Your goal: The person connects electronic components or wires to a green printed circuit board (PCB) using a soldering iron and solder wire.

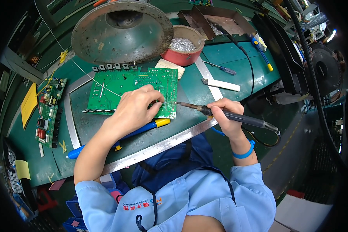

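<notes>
A green circuit board [164, 79] lies solder side up on the bench mat, with a row of tabbed components along its far edge. My left hand [137, 106] rests over its middle, fingers curled in a pinch round a thin solder wire [112, 91] that runs in from the upper left. In my right hand [229, 116] is a soldering iron [247, 119], held like a pen, its tip at the board's right edge. A blue and yellow solder sucker [147, 126] lies partly under my left forearm, near the board's front edge.
Beyond the board stand a large metal hood [120, 50] and a red pot [181, 58] with silvery scraps. To the right lie a screwdriver [228, 70], a white-handled tool [222, 84] and another solder sucker [262, 54]. A populated board [48, 112] is at left.
</notes>
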A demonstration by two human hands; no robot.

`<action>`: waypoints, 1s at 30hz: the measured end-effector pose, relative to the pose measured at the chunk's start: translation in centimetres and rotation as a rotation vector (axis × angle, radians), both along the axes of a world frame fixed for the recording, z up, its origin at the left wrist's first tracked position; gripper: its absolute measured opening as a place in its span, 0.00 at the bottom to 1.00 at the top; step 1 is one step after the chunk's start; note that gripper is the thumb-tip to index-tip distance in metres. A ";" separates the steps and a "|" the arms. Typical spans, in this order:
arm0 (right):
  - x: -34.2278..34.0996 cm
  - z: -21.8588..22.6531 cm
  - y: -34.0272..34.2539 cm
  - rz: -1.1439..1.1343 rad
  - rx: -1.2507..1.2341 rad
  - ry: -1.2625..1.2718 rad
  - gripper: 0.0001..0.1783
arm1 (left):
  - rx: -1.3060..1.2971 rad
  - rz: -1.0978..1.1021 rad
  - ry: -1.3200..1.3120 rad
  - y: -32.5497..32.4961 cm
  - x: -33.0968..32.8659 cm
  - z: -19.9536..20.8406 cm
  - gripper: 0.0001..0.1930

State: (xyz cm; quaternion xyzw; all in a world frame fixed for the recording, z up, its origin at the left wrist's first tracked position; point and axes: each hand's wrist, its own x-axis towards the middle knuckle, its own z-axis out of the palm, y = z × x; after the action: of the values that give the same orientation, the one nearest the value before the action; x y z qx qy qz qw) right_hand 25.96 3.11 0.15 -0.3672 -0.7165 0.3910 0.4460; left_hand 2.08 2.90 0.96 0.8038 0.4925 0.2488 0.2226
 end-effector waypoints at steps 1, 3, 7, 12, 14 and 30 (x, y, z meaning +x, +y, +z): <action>0.1 0.0 0.0 -0.011 0.007 -0.011 0.05 | -0.003 0.003 0.001 0.0 0.0 0.0 0.04; 0.1 -0.2 0.0 -0.026 0.016 0.016 0.05 | -0.012 0.004 0.002 0.1 0.0 0.0 0.04; 0.2 -0.1 0.4 -0.060 0.044 0.082 0.05 | -0.020 0.006 -0.008 0.2 -0.1 -0.2 0.04; -0.2 0.8 3.1 -0.220 0.179 0.097 0.05 | -0.041 0.014 -0.054 0.0 -0.1 -0.1 0.03; -0.8 0.9 5.1 -0.331 0.253 0.199 0.06 | -0.041 0.002 -0.070 0.1 0.1 0.0 0.03; 0.5 0.3 0.9 -0.032 -0.038 0.105 0.08 | 0.028 0.001 0.041 -0.2 0.0 0.2 0.03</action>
State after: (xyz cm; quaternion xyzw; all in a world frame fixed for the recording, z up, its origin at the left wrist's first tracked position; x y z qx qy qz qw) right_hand 26.42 4.03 0.46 -0.3660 -0.6785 0.4161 0.4822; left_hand 2.10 2.73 1.11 0.8115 0.4940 0.2391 0.2008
